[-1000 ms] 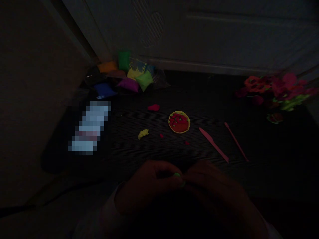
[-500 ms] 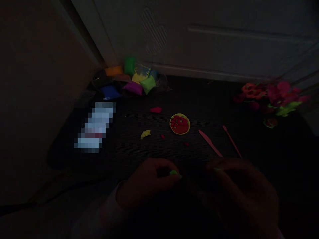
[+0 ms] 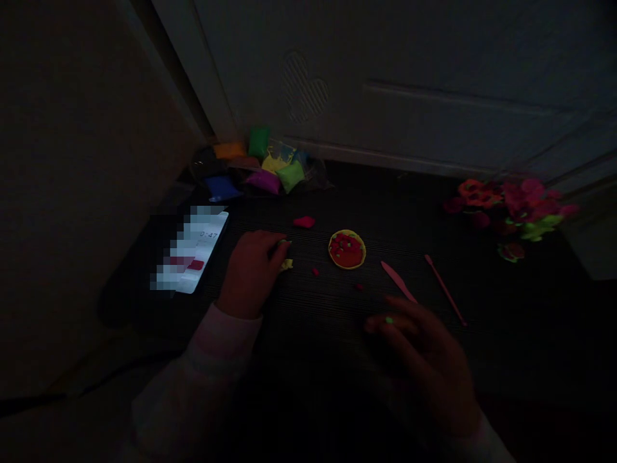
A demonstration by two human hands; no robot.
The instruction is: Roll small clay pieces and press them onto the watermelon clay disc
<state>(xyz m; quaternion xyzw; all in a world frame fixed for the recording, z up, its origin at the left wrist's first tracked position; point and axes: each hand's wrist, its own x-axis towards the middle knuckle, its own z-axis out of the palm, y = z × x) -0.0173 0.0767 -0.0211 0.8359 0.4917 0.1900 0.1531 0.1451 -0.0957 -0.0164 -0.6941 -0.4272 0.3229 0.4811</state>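
Green clay [image 3: 389, 320], a tiny bit of it, lies at the thumb tip of my right hand [image 3: 421, 363], pinched there against another finger, while the index finger stands raised and apart. This hand hovers low over the near side of the desk [image 3: 385, 215], palm turned partly inward. My left hand [image 3: 250, 270], ahead of it and well to the left, is bent with the fingers curled down; between its thumb and index finger it pinches a second green bit [image 3: 285, 242]. Just beside that thumb lies a yellow scrap [image 3: 287, 264], partly covered by the hand.

Between and beyond my hands sits a round dish [image 3: 363, 257] with a yellow rim, its red filling topped at the far side by small red and green pieces. On its near side are two red crumbs [image 3: 315, 272], and to its left a larger red lump [image 3: 304, 222]. To the right lie a pink knife [image 3: 396, 278], its near end next to my right hand, and a slim pink stick [image 3: 446, 289].

Farther out, a lit phone [image 3: 208, 247], partly pixelated, lies left of my left hand. Coloured packets [image 3: 263, 181] fill the far left corner; bright flowers [image 3: 523, 199] occupy the far right.
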